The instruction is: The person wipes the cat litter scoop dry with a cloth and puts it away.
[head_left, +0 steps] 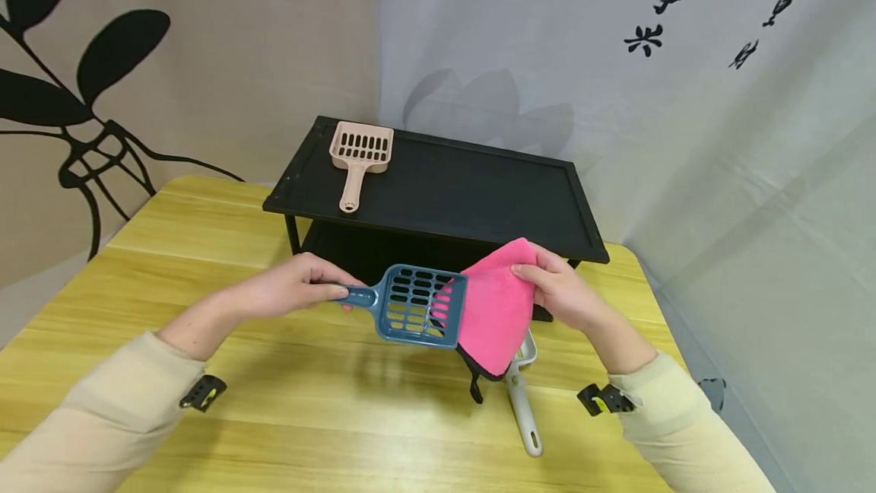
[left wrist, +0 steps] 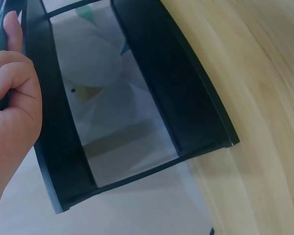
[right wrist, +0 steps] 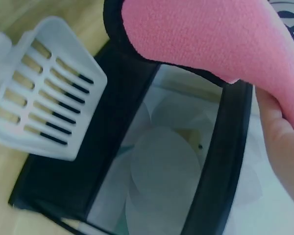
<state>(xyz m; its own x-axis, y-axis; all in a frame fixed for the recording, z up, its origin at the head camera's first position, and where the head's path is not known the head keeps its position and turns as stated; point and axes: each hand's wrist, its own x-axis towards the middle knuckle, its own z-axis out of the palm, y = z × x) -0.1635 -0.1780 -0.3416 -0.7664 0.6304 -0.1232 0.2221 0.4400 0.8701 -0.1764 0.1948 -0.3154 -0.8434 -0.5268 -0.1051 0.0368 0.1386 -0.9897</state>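
My left hand (head_left: 316,282) grips the handle of a blue slotted litter scoop (head_left: 419,306), held in the air with its basket toward the right. A pink cloth (head_left: 498,309) with a black edge and a small hanging loop is pinched in my right hand (head_left: 557,285). Part of the cloth shows behind the scoop's slots; whether they touch I cannot tell. Below the cloth, a white litter scoop (head_left: 523,409) has its handle on the table; in the right wrist view its slotted basket (right wrist: 51,93) overlaps the rack's dark lower part. The left wrist view shows curled fingers (left wrist: 12,73).
A black two-tier rack (head_left: 472,187) stands at the table's back. On its top left lies a pink litter scoop (head_left: 361,151). The wooden table (head_left: 287,417) spreads out in front, and a pale curtain (head_left: 547,36) with black prints hangs behind.
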